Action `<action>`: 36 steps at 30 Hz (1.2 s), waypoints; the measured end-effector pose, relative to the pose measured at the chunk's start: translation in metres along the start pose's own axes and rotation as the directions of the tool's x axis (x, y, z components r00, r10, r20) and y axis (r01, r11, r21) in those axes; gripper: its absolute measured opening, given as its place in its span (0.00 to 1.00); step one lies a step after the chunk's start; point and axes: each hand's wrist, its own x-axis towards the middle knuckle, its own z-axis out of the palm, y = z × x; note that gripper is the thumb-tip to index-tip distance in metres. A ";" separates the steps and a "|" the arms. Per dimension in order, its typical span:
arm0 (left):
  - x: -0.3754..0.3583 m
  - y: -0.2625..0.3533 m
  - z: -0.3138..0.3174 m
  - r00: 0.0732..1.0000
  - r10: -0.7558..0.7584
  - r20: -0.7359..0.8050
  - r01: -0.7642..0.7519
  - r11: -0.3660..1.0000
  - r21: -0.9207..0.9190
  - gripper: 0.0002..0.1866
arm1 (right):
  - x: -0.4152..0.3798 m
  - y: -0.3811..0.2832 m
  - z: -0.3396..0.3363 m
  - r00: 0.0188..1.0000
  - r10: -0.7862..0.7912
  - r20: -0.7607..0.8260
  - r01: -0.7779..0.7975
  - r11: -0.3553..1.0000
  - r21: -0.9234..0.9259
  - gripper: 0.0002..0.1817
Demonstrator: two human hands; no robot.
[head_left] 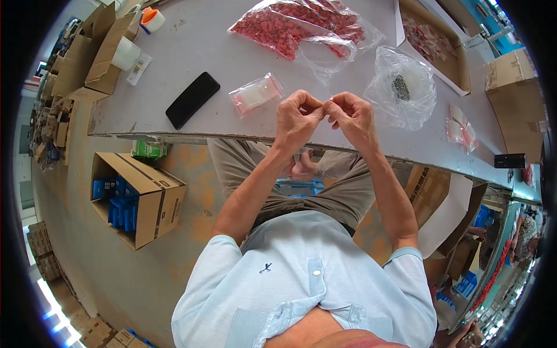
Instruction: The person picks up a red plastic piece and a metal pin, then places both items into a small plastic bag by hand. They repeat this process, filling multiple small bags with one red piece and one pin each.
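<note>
My left hand (299,119) and my right hand (353,119) meet over the table's near edge, fingertips pinched together. Whatever lies between them is too small to make out. Left of my hands lies a stack of small clear bags with red edges (256,95), and farther left a black phone (193,100). Beyond my hands is a large clear bag of small red pieces (284,26). To the right, an open clear plastic bag (420,95) holds small dark metallic pieces (400,87).
The grey table (232,61) carries tape rolls (152,20) at the far left and a shallow box (458,75) of red packets at the right. More small bags (461,129) lie nearer. A carton of blue boxes (156,200) stands on the floor.
</note>
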 end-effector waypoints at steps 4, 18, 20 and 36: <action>-0.001 -0.001 -0.001 0.999 -0.031 0.034 0.033 0.998 -0.060 0.04 | 0.001 0.002 -0.002 1.000 0.014 -0.015 -0.014 0.999 0.049 0.10; -0.012 -0.015 0.030 0.991 -0.017 -0.130 -0.042 0.897 -0.440 0.04 | -0.004 -0.002 0.002 0.958 -0.254 -0.130 0.215 0.941 -0.261 0.03; -0.012 -0.006 0.027 0.986 -0.059 -0.158 0.030 0.984 -0.177 0.02 | -0.008 -0.005 0.002 0.979 -0.148 -0.142 0.129 0.983 -0.134 0.03; -0.005 -0.017 0.018 0.988 -0.137 0.067 0.152 0.876 -0.458 0.05 | -0.004 0.001 -0.012 0.995 -0.091 -0.030 0.085 0.984 -0.159 0.05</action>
